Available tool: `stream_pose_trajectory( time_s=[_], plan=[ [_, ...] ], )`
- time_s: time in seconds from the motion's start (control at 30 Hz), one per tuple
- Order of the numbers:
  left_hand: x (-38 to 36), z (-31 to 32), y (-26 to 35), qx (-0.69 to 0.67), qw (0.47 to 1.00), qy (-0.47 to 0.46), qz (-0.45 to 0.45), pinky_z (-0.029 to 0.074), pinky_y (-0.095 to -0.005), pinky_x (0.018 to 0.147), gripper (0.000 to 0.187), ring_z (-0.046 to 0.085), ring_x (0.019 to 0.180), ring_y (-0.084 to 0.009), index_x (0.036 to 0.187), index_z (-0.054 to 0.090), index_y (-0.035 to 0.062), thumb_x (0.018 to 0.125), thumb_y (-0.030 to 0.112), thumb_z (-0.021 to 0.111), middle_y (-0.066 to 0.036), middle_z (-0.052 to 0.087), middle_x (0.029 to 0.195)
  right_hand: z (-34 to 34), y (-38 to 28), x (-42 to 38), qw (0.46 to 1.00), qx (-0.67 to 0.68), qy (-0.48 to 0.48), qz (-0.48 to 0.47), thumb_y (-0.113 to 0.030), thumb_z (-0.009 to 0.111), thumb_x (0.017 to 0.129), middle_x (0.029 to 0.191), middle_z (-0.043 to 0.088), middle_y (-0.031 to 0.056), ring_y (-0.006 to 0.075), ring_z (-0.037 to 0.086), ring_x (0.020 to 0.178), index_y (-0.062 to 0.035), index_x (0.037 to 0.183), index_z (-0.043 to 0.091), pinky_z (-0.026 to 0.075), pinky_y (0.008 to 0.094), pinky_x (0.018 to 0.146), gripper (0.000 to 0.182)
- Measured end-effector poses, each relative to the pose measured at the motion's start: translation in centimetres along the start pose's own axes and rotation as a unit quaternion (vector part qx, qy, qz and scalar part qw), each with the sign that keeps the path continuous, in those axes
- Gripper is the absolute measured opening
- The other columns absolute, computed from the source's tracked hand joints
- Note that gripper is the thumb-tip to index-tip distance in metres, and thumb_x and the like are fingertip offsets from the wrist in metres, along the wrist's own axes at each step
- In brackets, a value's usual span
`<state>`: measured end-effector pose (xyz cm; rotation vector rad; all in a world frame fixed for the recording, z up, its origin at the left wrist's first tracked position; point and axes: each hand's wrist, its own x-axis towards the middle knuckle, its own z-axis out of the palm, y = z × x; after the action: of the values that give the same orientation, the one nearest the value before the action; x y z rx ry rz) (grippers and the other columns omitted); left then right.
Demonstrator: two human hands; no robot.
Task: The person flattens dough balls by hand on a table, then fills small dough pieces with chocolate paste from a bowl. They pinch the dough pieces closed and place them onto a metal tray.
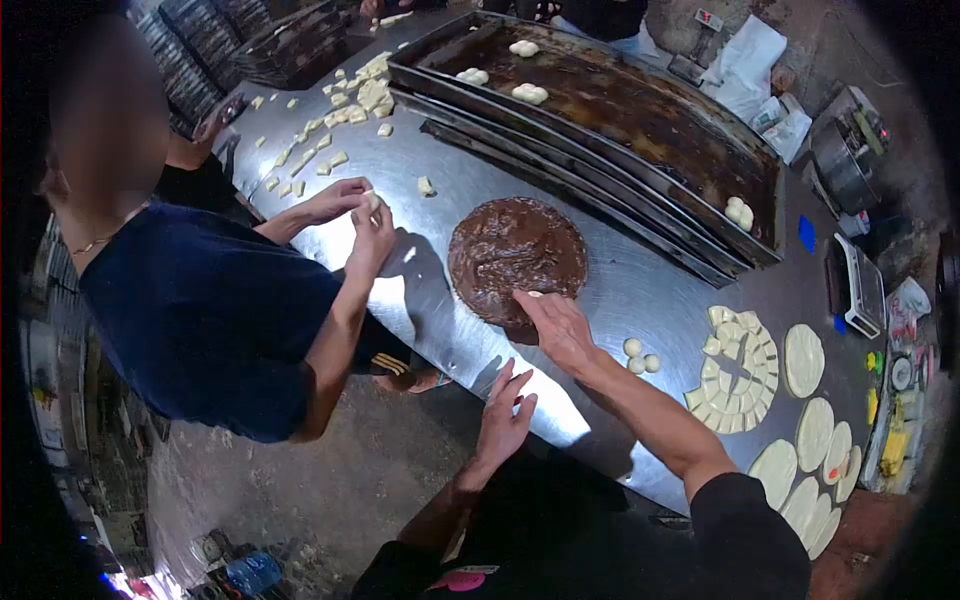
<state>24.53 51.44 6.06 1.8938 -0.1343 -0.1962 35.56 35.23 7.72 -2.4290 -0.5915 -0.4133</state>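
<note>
A round brown mass like chocolate paste lies on the metal table. My right hand reaches over its near edge, fingertips pressed together and pointing down. A small pale bit of dough shows at those fingertips, mostly hidden by them. Nearer the table's front edge, my left hand is raised with its fingers apart and nothing in it. Several small dough balls sit together to the right of my right hand. Beyond them, a dough round cut into pieces lies flat.
A co-worker stands at left, both hands around a small dough piece. Dough pieces are scattered at the back left. Stacked dark trays carry several dough clusters. Flat dough rounds and a scale are at right.
</note>
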Motion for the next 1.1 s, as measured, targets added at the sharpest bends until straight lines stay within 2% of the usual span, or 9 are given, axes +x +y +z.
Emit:
stream_pose_trajectory(
  time_s=[0.17,0.3,0.43,0.57,0.7,0.77,0.8,0.93,1.1],
  plan=[
    [1.7,-1.6,-4.1,-0.084,0.995,-0.018,-0.050,0.053,-0.0331,0.086,0.033,0.058,0.113,-0.0276,0.124,0.057,0.0025,0.093,0.012,0.057,-0.022,0.048,0.133,1.2,0.5,0.9,0.992,-0.013,-0.093,-0.084,0.000,0.053,0.077,0.104,0.065,0.0138,0.0291,0.060,0.098,-0.0056,0.128,0.052,0.045,0.0394,0.083,0.051],
    [3.6,-1.8,-1.8,-0.359,0.900,-0.107,-0.223,0.053,-0.0347,0.085,0.041,0.059,0.111,-0.0241,0.129,0.049,-0.0030,0.093,0.014,0.057,-0.015,0.051,0.130,1.3,0.7,0.9,0.972,0.162,-0.113,0.127,0.006,0.050,0.078,0.099,0.065,0.0141,0.0278,0.063,0.087,-0.0058,0.126,0.052,0.049,0.0386,0.075,0.050],
    [4.7,-0.2,1.9,-0.525,0.819,-0.025,-0.229,0.051,-0.0427,0.091,0.040,0.060,0.110,-0.0269,0.126,0.048,-0.0072,0.092,0.013,0.055,-0.015,0.059,0.116,-2.0,-0.3,-1.3,0.633,0.631,-0.129,0.429,0.008,0.049,0.080,0.097,0.061,0.0076,0.0150,0.060,0.084,-0.0004,0.125,0.051,0.050,0.0275,0.069,0.046],
    [3.3,3.1,3.4,-0.469,0.867,0.029,-0.169,0.053,-0.0335,0.086,0.017,0.063,0.093,-0.0173,0.106,0.060,-0.0034,0.093,0.007,0.055,-0.009,0.062,0.102,-6.5,-1.5,-5.1,0.544,0.704,-0.087,0.448,0.009,0.050,0.083,0.103,0.062,0.0097,0.0162,0.062,0.089,0.0028,0.124,0.050,0.052,0.0286,0.074,0.042],
    [1.8,6.9,5.1,-0.430,0.887,0.072,-0.150,0.053,-0.0295,0.078,0.017,0.062,0.090,-0.0143,0.105,0.062,-0.0032,0.093,0.007,0.058,-0.007,0.064,0.096,-10.1,-3.0,-9.0,0.581,0.652,0.003,0.487,0.007,0.052,0.084,0.114,0.059,0.0121,0.0232,0.060,0.106,0.0023,0.125,0.052,0.054,0.0368,0.089,0.041],
    [0.8,8.5,6.7,-0.384,0.907,0.048,-0.164,0.054,-0.0293,0.077,0.022,0.062,0.090,-0.0139,0.111,0.062,-0.0033,0.092,0.008,0.060,-0.008,0.064,0.097,-10.7,-4.3,-11.7,0.910,0.299,0.050,0.281,0.006,0.054,0.085,0.120,0.058,0.0174,0.0271,0.060,0.111,0.0034,0.129,0.050,0.054,0.0349,0.088,0.044],
    [0.2,9.3,8.0,-0.360,0.919,0.039,-0.157,0.052,-0.0273,0.077,0.025,0.062,0.089,-0.0138,0.114,0.063,-0.0028,0.092,0.009,0.061,-0.006,0.063,0.099,-11.6,-4.9,-12.3,0.955,0.167,0.065,0.237,0.005,0.056,0.085,0.119,0.059,0.0213,0.0309,0.062,0.108,0.0024,0.130,0.051,0.054,0.0336,0.085,0.045],
    [-1.6,10.6,8.9,-0.164,0.984,0.070,-0.031,0.048,-0.0258,0.081,0.022,0.060,0.093,-0.0143,0.109,0.065,-0.0003,0.087,0.001,0.063,-0.006,0.064,0.102,-13.2,-4.7,-15.0,0.967,0.127,0.138,0.175,-0.001,0.064,0.083,0.102,0.067,0.0184,0.0323,0.068,0.090,-0.0004,0.116,0.062,0.055,0.0347,0.076,0.033],
    [-1.4,9.2,9.4,-0.273,0.959,-0.028,0.071,0.047,-0.0288,0.088,0.016,0.059,0.097,-0.0160,0.104,0.064,-0.0006,0.089,0.000,0.060,-0.008,0.064,0.103,-17.0,-4.8,-14.1,0.974,0.154,0.073,0.147,-0.008,0.066,0.082,0.090,0.064,0.0152,0.0293,0.065,0.079,-0.0061,0.103,0.064,0.052,0.0359,0.067,0.021]
  ],
)
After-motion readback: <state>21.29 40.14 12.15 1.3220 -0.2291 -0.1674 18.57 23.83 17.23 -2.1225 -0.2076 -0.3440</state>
